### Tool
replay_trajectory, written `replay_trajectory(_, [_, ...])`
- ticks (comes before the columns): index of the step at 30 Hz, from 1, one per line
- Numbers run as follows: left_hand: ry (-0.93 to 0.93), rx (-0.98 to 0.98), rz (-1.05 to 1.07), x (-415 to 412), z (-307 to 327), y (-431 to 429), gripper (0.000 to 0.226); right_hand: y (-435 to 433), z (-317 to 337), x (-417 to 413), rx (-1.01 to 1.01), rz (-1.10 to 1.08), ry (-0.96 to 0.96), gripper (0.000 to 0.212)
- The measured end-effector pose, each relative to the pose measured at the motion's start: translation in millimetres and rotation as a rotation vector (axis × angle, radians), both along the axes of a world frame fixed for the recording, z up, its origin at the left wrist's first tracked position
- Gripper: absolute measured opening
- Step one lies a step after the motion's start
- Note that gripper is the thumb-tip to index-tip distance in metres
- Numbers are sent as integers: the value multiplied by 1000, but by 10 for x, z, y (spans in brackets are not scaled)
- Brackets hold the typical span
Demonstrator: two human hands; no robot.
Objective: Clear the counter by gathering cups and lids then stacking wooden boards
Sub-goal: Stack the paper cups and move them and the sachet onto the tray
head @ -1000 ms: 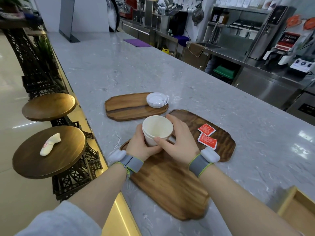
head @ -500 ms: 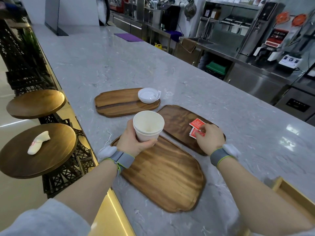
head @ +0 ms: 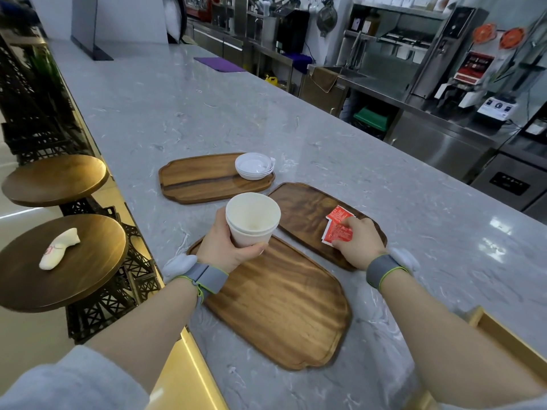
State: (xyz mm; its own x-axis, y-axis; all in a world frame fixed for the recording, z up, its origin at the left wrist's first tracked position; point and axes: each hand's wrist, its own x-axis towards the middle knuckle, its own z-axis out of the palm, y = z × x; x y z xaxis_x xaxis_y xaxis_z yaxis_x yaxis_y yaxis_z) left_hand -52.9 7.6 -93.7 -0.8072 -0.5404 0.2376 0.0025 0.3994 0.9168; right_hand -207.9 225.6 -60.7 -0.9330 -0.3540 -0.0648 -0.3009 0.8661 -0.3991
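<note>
Grey marbled stone surface (head: 296, 119) of a café bar, steel kitchen equipment behind. Three brown wooden boards lie on it: a far board (head: 201, 180), a right board (head: 305, 214), and a near, largest board (head: 284, 306), close together but not stacked.

Left hand (head: 228, 247) wraps the side wall of a nested stack of white paper cups (head: 253, 218), lifted upright above the near board. Judged light and thin-walled; a squeeze would buckle them, so a loose encircling hold at mid-height suits.

Right hand (head: 358, 247) rests on the right board, fingertips pinching two red sauce packets (head: 339, 227). Packets look flat and slick; an edge or corner is the easiest purchase. Whether they are off the wood cannot be told.

Stack of white plastic lids (head: 254, 166) sits on the far board's right end; light, best taken by the rim.

Boards judged stiff and heaviest here; grip at opposite edges once emptied. Stacking not yet begun.
</note>
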Motion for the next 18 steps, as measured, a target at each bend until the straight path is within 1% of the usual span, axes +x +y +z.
replay_trajectory(3, [5, 3, -11, 2, 4, -2, 81, 14, 43, -45, -61, 56, 18, 40])
replay_trajectory(6, [3, 1, -13, -6, -12, -14, 80, 13, 96, -179, -110, 35, 69, 37])
replay_trajectory(9, [-1, -8, -7, -15, -28, -25, 80, -19, 151, -356, -58, 33, 101, 40])
replay_trajectory(13, [10, -11, 0, -33, -45, -40, 83, -111, 180, -561, 11, 71, 100, 38])
replay_trajectory(18, [4, -4, -1, -31, -38, -40, 88, -176, 157, -657, 113, 140, 58, 37])
